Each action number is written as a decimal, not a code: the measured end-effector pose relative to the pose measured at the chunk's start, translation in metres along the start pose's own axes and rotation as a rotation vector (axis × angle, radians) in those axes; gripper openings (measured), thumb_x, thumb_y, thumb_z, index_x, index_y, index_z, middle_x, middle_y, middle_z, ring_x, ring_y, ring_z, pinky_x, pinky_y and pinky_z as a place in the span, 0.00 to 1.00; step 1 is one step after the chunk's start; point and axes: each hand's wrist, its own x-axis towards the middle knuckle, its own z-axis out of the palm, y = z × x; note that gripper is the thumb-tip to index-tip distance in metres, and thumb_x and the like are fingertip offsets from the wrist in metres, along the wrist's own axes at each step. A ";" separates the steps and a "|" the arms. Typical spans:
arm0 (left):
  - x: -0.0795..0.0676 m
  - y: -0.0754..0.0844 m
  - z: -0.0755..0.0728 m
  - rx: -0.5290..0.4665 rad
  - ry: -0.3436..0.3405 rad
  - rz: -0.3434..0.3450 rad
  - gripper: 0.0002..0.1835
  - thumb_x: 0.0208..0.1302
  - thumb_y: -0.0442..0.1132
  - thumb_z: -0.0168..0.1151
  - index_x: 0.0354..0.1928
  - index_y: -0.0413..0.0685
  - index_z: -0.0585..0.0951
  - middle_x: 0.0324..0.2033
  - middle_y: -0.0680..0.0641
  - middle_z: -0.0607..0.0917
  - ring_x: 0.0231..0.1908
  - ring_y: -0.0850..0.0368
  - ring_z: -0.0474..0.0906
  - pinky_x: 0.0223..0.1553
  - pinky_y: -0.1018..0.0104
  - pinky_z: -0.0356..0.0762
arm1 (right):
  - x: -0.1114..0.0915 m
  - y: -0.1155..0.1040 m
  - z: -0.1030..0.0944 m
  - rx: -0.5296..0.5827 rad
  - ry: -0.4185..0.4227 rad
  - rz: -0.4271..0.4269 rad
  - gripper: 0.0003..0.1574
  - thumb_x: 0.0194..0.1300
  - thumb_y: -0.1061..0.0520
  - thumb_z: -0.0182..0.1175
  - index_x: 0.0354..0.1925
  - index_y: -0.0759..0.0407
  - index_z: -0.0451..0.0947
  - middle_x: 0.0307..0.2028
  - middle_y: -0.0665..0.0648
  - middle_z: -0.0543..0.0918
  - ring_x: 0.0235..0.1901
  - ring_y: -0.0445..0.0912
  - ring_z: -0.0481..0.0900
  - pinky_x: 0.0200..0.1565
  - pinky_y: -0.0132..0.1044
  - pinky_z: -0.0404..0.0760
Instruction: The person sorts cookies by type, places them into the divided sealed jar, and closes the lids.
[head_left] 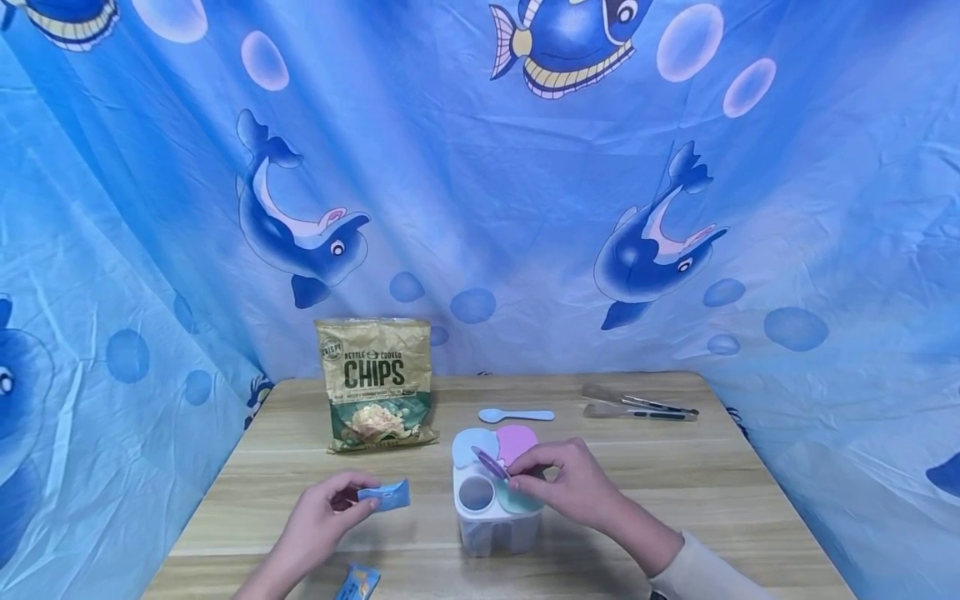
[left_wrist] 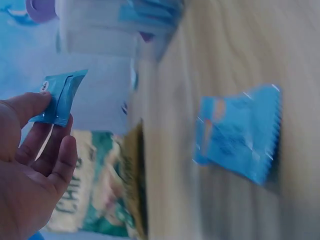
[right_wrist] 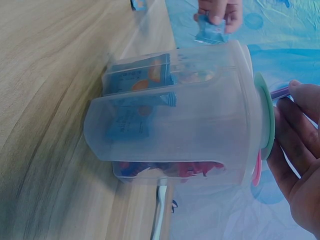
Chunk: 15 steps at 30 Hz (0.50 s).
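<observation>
My left hand (head_left: 318, 512) pinches a small blue snack packet (head_left: 388, 495) between thumb and fingertips, left of a lidded storage container (head_left: 474, 533). My right hand (head_left: 573, 483) holds a small round purple lid (head_left: 487, 461), tilted up beside an uncovered round opening (head_left: 476, 493) in the container's top. Blue, pink and green lids (head_left: 517, 497) cover the other openings. Through the translucent walls, the right wrist view shows similar blue packets (right_wrist: 132, 82) inside one compartment and red and dark pieces (right_wrist: 190, 170) in another.
Another blue packet (left_wrist: 237, 132) lies on the wooden table (head_left: 660, 483) near its front edge. A chips bag (head_left: 380, 383) stands at the back left. Behind the container lies a light blue spoon (head_left: 517, 415); two brush-like tools (head_left: 637, 411) lie at the back right.
</observation>
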 end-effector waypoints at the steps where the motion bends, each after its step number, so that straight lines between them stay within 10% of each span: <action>1: 0.000 0.005 0.002 -0.010 0.003 0.013 0.12 0.61 0.39 0.75 0.47 0.50 0.87 0.38 0.53 0.88 0.36 0.64 0.81 0.38 0.69 0.82 | 0.000 0.000 0.000 -0.001 0.001 -0.001 0.03 0.62 0.57 0.73 0.37 0.52 0.90 0.33 0.47 0.91 0.32 0.35 0.86 0.37 0.34 0.86; 15: 0.004 0.060 0.028 -0.132 0.013 0.232 0.11 0.58 0.37 0.76 0.44 0.54 0.88 0.37 0.54 0.90 0.36 0.63 0.85 0.38 0.67 0.83 | 0.000 0.001 0.000 -0.001 0.010 -0.020 0.04 0.62 0.58 0.74 0.37 0.51 0.90 0.33 0.48 0.91 0.32 0.35 0.86 0.36 0.34 0.87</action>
